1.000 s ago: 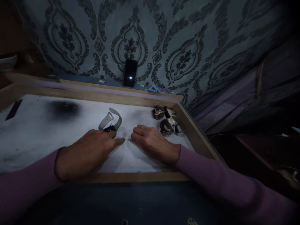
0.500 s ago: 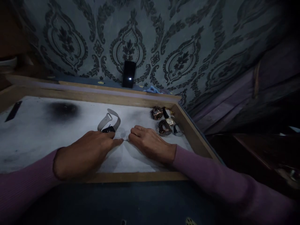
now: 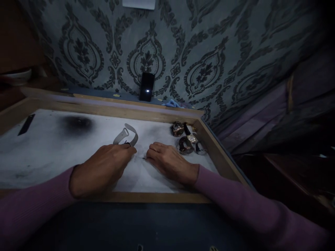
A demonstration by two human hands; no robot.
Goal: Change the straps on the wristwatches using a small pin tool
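Observation:
A wristwatch with a grey strap (image 3: 134, 140) stands on the white tray floor, its strap looped upward. My left hand (image 3: 104, 165) is closed at the near side of the watch and covers its dark case; the fingertips under the hand are hidden. To the right, my right hand (image 3: 170, 161) is closed in a pinch, resting low over the white surface. From its fingertips a thin, pointed metal piece (image 3: 142, 158) sticks out to the left; its exact kind is too small to tell. A gap separates the two hands.
Several watches (image 3: 185, 145) lie bunched in the right corner of the wood-framed tray (image 3: 125, 112). A dark flat strip (image 3: 27, 124) lies at the far left. Behind the frame, a phone (image 3: 147, 87) leans on the patterned wall beside a blue cloth (image 3: 171, 103).
My left thumb has drawn back from the tip of the thin metal piece and come up against the watch, now covering more of its case. My right hand keeps its pinch. The view has shifted slightly.

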